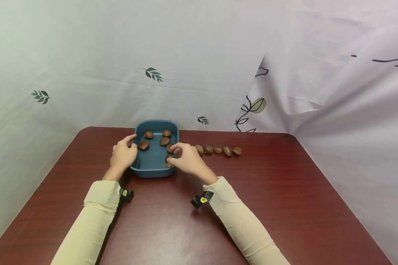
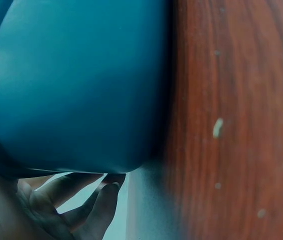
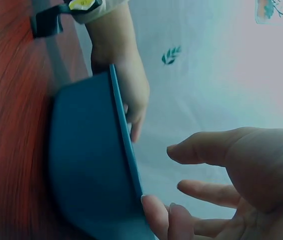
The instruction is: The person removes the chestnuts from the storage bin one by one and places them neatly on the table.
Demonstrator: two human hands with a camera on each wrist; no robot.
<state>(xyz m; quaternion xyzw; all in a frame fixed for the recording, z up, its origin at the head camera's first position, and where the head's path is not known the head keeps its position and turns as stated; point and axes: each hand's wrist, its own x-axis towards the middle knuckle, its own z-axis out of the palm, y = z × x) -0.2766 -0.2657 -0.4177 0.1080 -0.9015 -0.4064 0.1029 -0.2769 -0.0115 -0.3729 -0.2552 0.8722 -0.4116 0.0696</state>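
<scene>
Against the far side of the table stands a blue rectangular bin [image 1: 152,173] holding several smooth brown pebble-like pieces [image 1: 143,145]. My left hand [image 1: 123,154] rests at the bin's left edge; in the left wrist view its spread fingers [image 2: 101,212] lie along the outside of the wall. Over the right rim reaches my right hand [image 1: 190,160], its thumb and fingers apart above the pieces along that side. Nothing shows between thumb and fingers in the right wrist view, where two fingertips [image 3: 154,212] are at the rim.
To the right of the bin, several more brown pieces [image 1: 217,150] lie in a row on the reddish-brown table [image 1: 268,206]. Behind the table hangs a pale cloth [image 1: 202,55] with leaf prints. Each wrist wears a black strap device [image 1: 202,199].
</scene>
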